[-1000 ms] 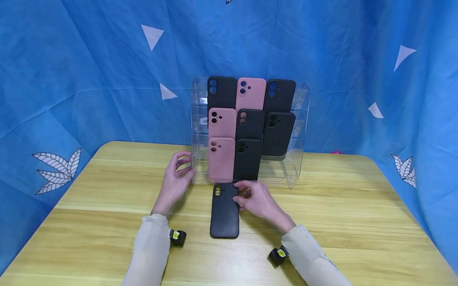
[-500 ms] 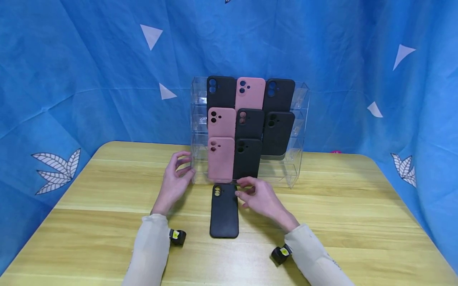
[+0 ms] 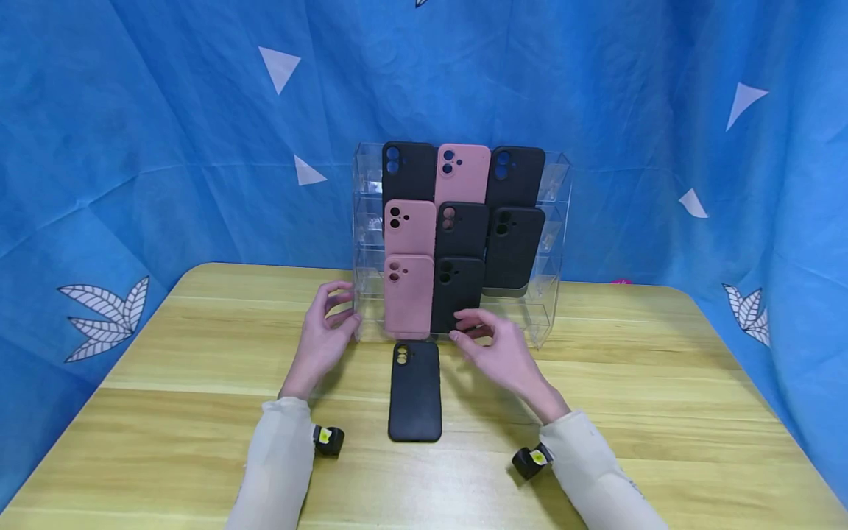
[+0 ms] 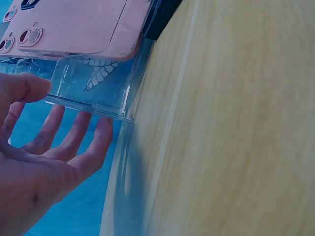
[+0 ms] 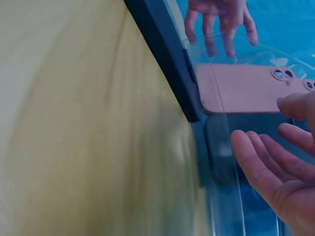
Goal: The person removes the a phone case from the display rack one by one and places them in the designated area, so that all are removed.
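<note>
Blue cloth backdrop (image 3: pixel 165 132) w/ white triangles & leaf prints hangs behind and round the sides. Wooden table (image 3: pixel 662 412) fills the lower part of the head view, pale plank grain.

Clear acrylic display rack (image 3: pixel 553 243) stands at the far edge of the table, about mid-width, tiered. It carries phone cases upright in 3 columns: top row black, pink, black; next row pink, black, black; below that a pink case (image 3: pixel 409 294) and a black case (image 3: pixel 457 293) side by side, right slot of that row bare.

Loose black phone case (image 3: pixel 414 390) lies flat on the table just in front of the rack, camera cutout toward the rack, long side running toward the near edge. No hand on it.

Left hand (image 3: pixel 322 338) sits at the rack's left front corner, fingers relaxed and spread, holding nothing; fingertips right by the acrylic wall in the left wrist view, can't tell if touching. Right hand (image 3: pixel 501 352) hovers just right of the loose case, near the rack's lowest tier, fingers loose, palm empty. Pale sleeves on both arms, small black wrist cams w/ yellow tags.
</note>
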Available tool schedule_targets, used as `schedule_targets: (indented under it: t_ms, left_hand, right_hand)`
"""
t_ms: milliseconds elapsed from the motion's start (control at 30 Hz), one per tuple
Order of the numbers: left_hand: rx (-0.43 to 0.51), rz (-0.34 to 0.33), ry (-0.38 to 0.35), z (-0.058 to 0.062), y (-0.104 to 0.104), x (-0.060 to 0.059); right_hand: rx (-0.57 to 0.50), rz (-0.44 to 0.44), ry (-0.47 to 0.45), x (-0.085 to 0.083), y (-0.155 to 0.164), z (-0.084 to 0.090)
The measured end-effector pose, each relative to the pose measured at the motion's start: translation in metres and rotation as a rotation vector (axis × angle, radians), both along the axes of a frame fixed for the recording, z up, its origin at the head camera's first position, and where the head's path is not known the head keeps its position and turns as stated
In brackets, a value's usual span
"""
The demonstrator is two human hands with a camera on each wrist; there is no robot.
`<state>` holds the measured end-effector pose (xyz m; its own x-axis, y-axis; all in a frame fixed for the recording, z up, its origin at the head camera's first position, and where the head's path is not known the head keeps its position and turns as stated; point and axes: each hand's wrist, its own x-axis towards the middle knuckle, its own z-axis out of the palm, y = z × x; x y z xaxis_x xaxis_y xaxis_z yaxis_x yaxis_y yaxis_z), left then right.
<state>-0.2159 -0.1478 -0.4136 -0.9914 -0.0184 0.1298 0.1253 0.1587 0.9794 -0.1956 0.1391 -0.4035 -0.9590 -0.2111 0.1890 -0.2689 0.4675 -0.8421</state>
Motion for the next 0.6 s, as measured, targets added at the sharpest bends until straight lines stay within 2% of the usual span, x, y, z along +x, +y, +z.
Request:
schedule_targets:
  t_ms: [200, 600]
  left_hand:
    - [0.006, -0.003, 0.002, 0.0, 0.0, 0.0]
    - [0.002, -0.003, 0.004, -0.001, 0.0, -0.001]
  right_hand:
    - [-0.023, -0.06, 0.055, -0.005, 0.009, 0.006]
    - [-0.074, -0.134, 0.086, -0.012, 0.02, 0.01]
